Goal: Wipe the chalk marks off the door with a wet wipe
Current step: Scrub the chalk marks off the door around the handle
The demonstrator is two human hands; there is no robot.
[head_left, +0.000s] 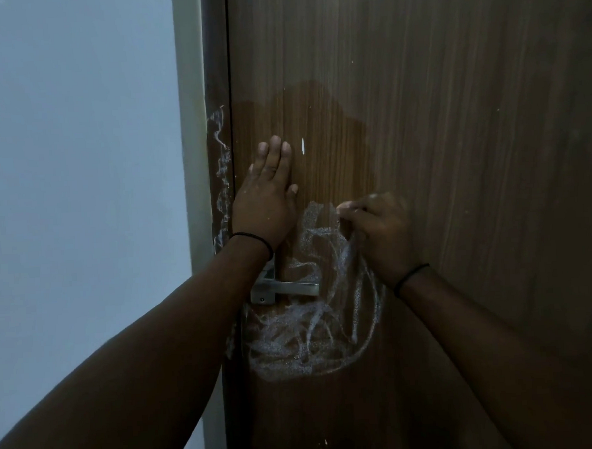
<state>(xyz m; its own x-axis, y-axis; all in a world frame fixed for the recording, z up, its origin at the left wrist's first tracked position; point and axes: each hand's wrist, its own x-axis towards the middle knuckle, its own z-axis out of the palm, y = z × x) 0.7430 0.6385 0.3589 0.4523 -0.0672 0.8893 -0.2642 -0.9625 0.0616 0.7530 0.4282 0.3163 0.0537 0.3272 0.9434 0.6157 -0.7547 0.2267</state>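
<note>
Chalk marks (pixel 314 329) cover the brown door (pixel 455 147) around and below the metal handle (pixel 284 288), in a thick white tangle of loops, and more run up the dark door frame (pixel 222 180) on the left. Above the handle a darker, damp-looking patch (pixel 320 120) spreads across the wood with almost no chalk in it, only a few small white flecks, so that upper part looks already wiped. The bigger scribble lower down and the streaks on the frame are still to be cleaned, so I judge the job well under half done

The left hand (pixel 269 195) lies flat on the door just above the handle, fingers straight and together, holding nothing, likely bracing the door. The right hand (pixel 381 233) is at the top edge of the scribble with fingers curled tight as if pinching something small against the wood. A wet wipe would be in there, but none shows clearly, so what it grips I cannot tell
</note>
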